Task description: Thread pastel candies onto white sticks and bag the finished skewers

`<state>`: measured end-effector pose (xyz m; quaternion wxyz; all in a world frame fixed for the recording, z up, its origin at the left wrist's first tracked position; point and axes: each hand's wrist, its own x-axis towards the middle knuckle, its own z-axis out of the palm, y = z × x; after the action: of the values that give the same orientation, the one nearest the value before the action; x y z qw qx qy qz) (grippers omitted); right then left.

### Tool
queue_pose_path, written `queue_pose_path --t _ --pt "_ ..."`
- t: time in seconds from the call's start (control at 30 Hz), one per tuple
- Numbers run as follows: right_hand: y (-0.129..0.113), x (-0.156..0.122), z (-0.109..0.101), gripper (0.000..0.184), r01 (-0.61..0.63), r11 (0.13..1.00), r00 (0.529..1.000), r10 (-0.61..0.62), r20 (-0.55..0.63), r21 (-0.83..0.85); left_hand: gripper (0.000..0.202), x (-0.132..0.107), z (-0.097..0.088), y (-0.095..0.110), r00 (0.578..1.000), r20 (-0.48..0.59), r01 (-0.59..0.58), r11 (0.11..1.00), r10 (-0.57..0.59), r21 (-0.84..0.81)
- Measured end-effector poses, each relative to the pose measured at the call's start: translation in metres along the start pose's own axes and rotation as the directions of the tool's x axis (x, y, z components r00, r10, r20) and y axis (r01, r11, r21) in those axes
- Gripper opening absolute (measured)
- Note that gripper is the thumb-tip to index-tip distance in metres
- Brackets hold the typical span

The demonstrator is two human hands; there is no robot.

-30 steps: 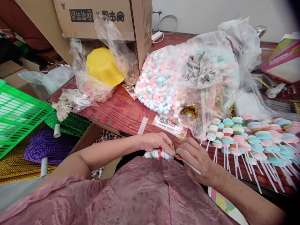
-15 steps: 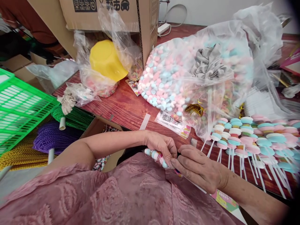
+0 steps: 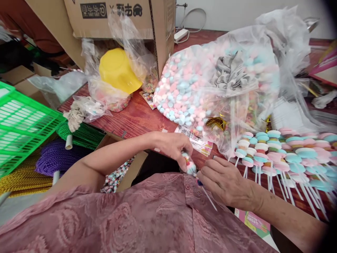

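Observation:
My left hand is closed around the upper part of a marshmallow skewer, its fingers curled over the coloured pieces. A thin white stick runs down from it towards the lower right. At the base of the marshmallows, my right hand pinches the neck with thumb and fingers, and a small dark blue bit shows beside the fingertips. Finished-looking marshmallow skewers in pink, blue and white lie in a row to the right of my right hand, sticks towards me.
A large clear bag of marshmallows lies on the red wooden table, with printed cards in front. A cardboard box, a yellow bowl, a green basket and twist-tie bundles are on the left.
My left hand has moved up and now wraps over the marshmallows, which earlier stuck out to the left below it. More of the white stick shows under my right hand.

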<state>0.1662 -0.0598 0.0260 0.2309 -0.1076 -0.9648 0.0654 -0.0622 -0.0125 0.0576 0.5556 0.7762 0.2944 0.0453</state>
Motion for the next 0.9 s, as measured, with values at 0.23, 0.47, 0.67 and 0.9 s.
queue_pose_path --t 0.23,0.47,0.67,0.9 --pt "0.023 0.014 -0.009 0.026 -0.5 0.809 0.804 0.566 -0.183 0.309 0.022 -0.003 0.051 0.027 0.844 0.012 -0.448 0.694 0.536 0.564" --pt "0.0 0.019 0.006 0.023 -0.576 0.44 0.637 0.77 0.041 0.69 0.022 0.025 0.035 -0.021 0.712 -0.647 -0.33 0.943 0.273 0.035" --pt "0.018 0.014 0.011 0.015 -0.453 0.892 0.801 0.411 -0.434 0.009 0.059 0.019 0.058 -0.018 0.845 -0.53 -0.327 0.716 -0.071 -0.617" --pt "0.01 0.021 0.025 0.016 -0.545 0.684 0.583 0.725 -0.367 0.484 0.025 0.006 0.062 -0.025 0.798 -0.602 -0.255 0.893 -0.022 -0.371"
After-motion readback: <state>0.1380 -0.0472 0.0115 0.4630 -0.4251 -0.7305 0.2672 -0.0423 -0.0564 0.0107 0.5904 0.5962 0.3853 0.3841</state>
